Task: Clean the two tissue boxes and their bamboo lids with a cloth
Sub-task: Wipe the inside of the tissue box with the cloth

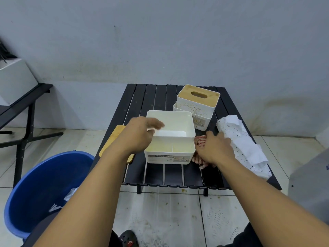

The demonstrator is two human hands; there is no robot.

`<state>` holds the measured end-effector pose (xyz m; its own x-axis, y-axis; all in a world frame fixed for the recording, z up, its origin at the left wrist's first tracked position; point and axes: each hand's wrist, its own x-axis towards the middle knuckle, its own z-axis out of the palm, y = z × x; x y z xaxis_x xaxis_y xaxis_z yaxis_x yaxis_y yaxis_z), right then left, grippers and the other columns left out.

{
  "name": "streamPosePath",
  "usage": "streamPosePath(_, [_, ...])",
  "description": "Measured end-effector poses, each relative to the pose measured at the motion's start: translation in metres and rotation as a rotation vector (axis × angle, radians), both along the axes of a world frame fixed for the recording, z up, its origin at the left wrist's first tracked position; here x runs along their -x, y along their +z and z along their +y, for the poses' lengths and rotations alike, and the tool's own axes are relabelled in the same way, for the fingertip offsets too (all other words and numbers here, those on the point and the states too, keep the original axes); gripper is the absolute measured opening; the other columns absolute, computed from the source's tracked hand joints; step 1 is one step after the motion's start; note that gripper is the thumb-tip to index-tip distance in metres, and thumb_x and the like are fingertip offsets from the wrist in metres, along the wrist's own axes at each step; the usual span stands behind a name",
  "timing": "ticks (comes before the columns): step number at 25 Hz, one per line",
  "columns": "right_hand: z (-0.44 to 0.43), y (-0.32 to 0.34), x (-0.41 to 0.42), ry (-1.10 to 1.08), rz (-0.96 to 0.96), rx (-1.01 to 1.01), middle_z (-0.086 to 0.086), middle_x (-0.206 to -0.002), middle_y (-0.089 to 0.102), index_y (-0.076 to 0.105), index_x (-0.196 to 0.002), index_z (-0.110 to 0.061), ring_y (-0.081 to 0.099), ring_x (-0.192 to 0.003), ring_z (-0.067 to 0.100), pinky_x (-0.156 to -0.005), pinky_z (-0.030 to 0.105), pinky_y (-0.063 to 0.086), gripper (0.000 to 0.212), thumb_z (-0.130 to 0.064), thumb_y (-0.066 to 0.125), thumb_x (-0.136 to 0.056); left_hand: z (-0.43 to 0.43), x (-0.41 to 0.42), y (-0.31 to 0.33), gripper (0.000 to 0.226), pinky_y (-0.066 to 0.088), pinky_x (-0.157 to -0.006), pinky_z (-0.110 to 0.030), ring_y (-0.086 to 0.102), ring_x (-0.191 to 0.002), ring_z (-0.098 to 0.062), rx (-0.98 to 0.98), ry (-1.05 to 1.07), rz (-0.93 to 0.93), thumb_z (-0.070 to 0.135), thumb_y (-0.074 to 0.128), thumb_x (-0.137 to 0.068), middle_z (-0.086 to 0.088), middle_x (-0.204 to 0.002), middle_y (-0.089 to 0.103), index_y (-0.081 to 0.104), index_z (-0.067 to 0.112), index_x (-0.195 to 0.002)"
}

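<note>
Your left hand [142, 134] grips the open box [178, 122] by its left rim; brace it firmly. Your right hand [215, 147] lies on the cloth [199, 141] just beside the box, though I cannot tell if it grips. Bunch the cloth and wipe inside first.

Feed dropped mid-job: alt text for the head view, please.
A person's left hand is at the rim of an open white tissue box on a black slatted table, while the right hand rests on a red-and-white cloth beside it. A bamboo lid lies left of the box; a second speckled box behind has its own lid on.
</note>
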<state>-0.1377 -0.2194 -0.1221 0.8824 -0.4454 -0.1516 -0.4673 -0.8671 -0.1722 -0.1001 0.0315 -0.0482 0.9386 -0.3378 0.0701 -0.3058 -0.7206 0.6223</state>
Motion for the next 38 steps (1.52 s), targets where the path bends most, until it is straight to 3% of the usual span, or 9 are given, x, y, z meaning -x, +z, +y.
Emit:
streamPosePath(6, [-0.008,-0.006,-0.004,0.059,-0.137,-0.103,0.011,-0.121,0.061,0.056,-0.125,-0.022,0.060,-0.106,0.035,-0.086,0.040,0.052,0.039,-0.017,0.061,-0.087,0.011,-0.010,-0.007,0.039,0.058,-0.097,-0.047,0.065,-0.113,-0.023,0.328,0.392,0.063,0.010,0.050,-0.103,0.000,-0.130,0.066,0.060,0.022,-0.139])
streamPosePath(11, [0.010,0.044,0.006,-0.108,-0.752,-0.567,0.002,-0.105,0.065,0.048,-0.107,-0.028,0.065,-0.088,0.023,-0.063,0.031,0.052,0.030,-0.015,0.069,-0.091,0.012,-0.006,-0.006,0.042,0.065,-0.065,-0.035,0.076,-0.082,-0.024,0.412,0.366,0.411,0.017,0.055,-0.105,-0.001,-0.130,0.060,0.053,0.019,-0.148])
streamPosePath(14, [0.052,0.062,0.023,0.283,-0.953,-0.571,-0.004,-0.110,0.056,0.060,-0.103,-0.026,0.066,-0.092,0.021,-0.059,0.034,0.060,0.032,-0.002,0.070,-0.085,0.008,-0.005,-0.006,0.033,0.065,-0.059,-0.035,0.075,-0.073,-0.021,0.424,0.339,0.409,0.013,0.061,-0.103,0.002,-0.104,0.066,0.062,0.018,-0.136])
streamPosePath(17, [0.096,0.031,0.037,0.706,-0.777,-0.189,0.003,-0.119,0.058,0.069,-0.113,-0.017,0.061,-0.108,0.026,-0.081,0.043,0.060,0.032,0.001,0.063,-0.088,0.003,-0.005,-0.010,0.024,0.064,-0.060,-0.035,0.075,-0.069,-0.019,0.460,0.295,0.432,0.012,0.068,-0.098,-0.003,-0.099,0.074,0.070,0.018,-0.121])
streamPosePath(20, [0.119,0.015,0.034,0.745,-0.475,-0.062,0.015,-0.140,0.056,0.054,-0.139,-0.008,0.049,-0.135,0.039,-0.109,0.050,0.047,0.051,-0.002,0.064,-0.089,0.002,-0.009,-0.013,0.031,0.065,-0.081,-0.043,0.075,-0.094,-0.022,0.363,0.289,0.359,0.015,0.067,-0.095,-0.001,-0.109,0.077,0.073,0.020,-0.125])
streamPosePath(25, [0.119,0.047,0.023,0.658,-0.026,-0.112,0.009,-0.112,0.062,0.052,-0.120,-0.014,0.061,-0.099,0.031,-0.082,0.041,0.056,0.034,-0.019,0.062,-0.088,0.000,-0.009,-0.013,0.025,0.066,-0.068,-0.043,0.075,-0.080,-0.023,0.399,0.267,0.354,0.006,0.061,-0.097,0.002,-0.094,0.075,0.069,0.029,-0.100])
streamPosePath(30, [0.123,0.060,0.003,0.723,0.235,-0.010,0.001,-0.079,0.053,0.049,-0.077,-0.021,0.057,-0.083,0.025,-0.081,0.038,0.059,0.015,-0.018,0.060,-0.087,-0.003,-0.007,-0.009,0.022,0.066,-0.061,-0.040,0.077,-0.071,-0.029,0.446,0.239,0.435,0.002,0.059,-0.100,-0.010,-0.104,0.075,0.070,0.019,-0.108])
streamPosePath(34, [0.115,0.048,0.002,0.767,0.217,0.043,0.006,-0.098,0.062,0.061,-0.104,-0.016,0.060,-0.097,0.030,-0.088,0.040,0.056,0.013,-0.017,0.058,-0.092,-0.004,-0.003,-0.008,0.024,0.066,-0.061,-0.040,0.076,-0.073,-0.029,0.452,0.255,0.423,0.003,0.057,-0.101,-0.010,-0.105,0.075,0.069,0.024,-0.100])
streamPosePath(38, [0.085,0.029,0.018,0.645,-0.206,-0.507,0.001,-0.119,0.069,0.062,-0.127,-0.022,0.063,-0.107,0.021,-0.094,0.032,0.052,0.033,-0.010,0.062,-0.095,-0.004,-0.004,-0.008,0.023,0.066,-0.058,-0.041,0.075,-0.071,-0.031,0.456,0.243,0.427,0.006,0.058,-0.100,-0.011,-0.101,0.077,0.074,0.022,-0.104])
